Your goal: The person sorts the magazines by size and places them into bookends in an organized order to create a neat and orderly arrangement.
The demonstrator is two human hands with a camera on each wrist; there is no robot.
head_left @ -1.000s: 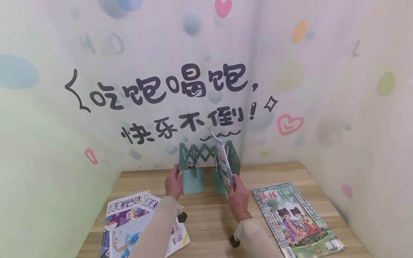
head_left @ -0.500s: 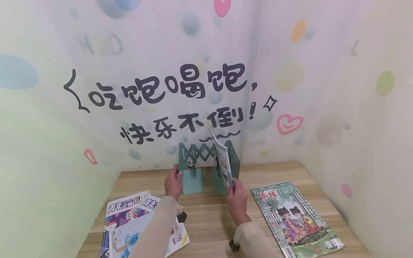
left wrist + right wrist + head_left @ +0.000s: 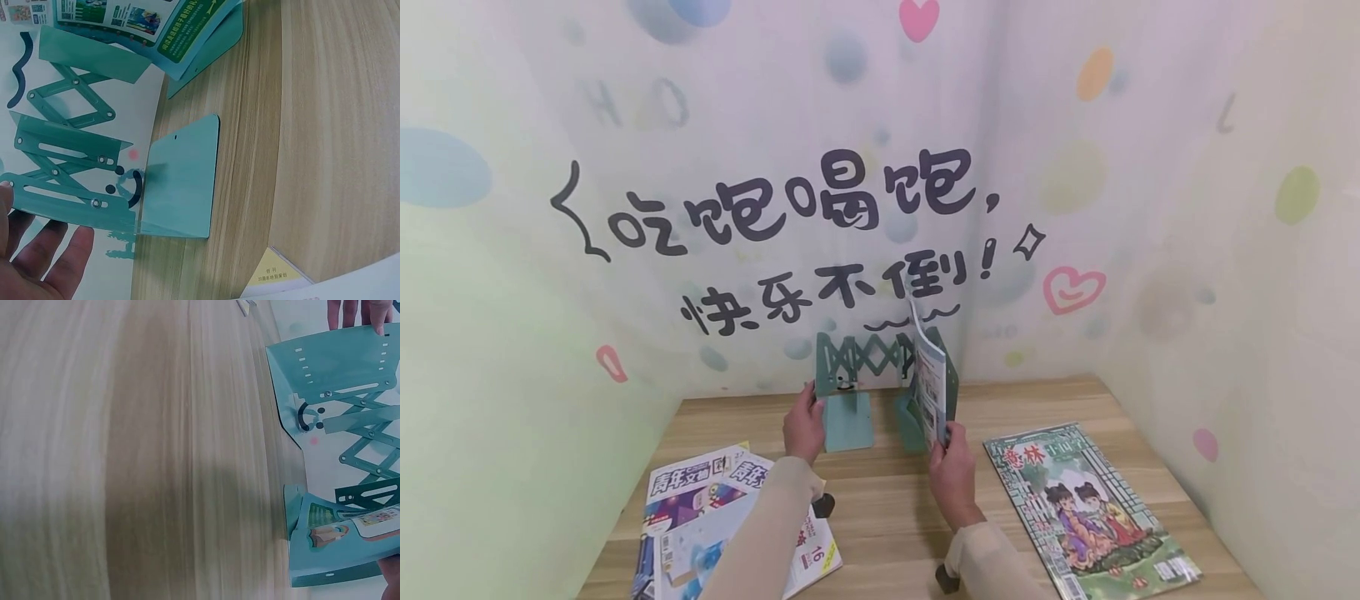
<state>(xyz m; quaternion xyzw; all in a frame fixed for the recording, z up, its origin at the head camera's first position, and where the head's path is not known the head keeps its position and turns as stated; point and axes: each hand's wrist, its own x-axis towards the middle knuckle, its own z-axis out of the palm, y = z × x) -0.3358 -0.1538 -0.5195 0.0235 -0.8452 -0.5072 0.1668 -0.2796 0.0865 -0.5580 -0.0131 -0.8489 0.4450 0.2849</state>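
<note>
A green metal expandable bookend [image 3: 848,421] with scissor-lattice links stands at the back of the table against the wall. My left hand [image 3: 803,429] grips its left end plate; in the left wrist view, the fingers [image 3: 70,262] lie on the plate's outer side. My right hand [image 3: 953,479] holds a thin magazine [image 3: 931,387] by its near edge. The magazine is upright, its top bent a little, just inside the bookend's right end plate [image 3: 334,575]. It hides much of that plate in the head view. Whether its lower edge touches the base cannot be told.
Several overlapping magazines [image 3: 700,508] lie at the table's left front. Another magazine [image 3: 1093,508], with two cartoon figures on its cover, lies flat on the right. A printed wall sheet [image 3: 880,108] rises behind the wooden table [image 3: 880,508].
The magazine has moved right, closer to the right end plate, and stands more upright, with my right hand still holding it. My left hand and the bookend have stayed in place.
</note>
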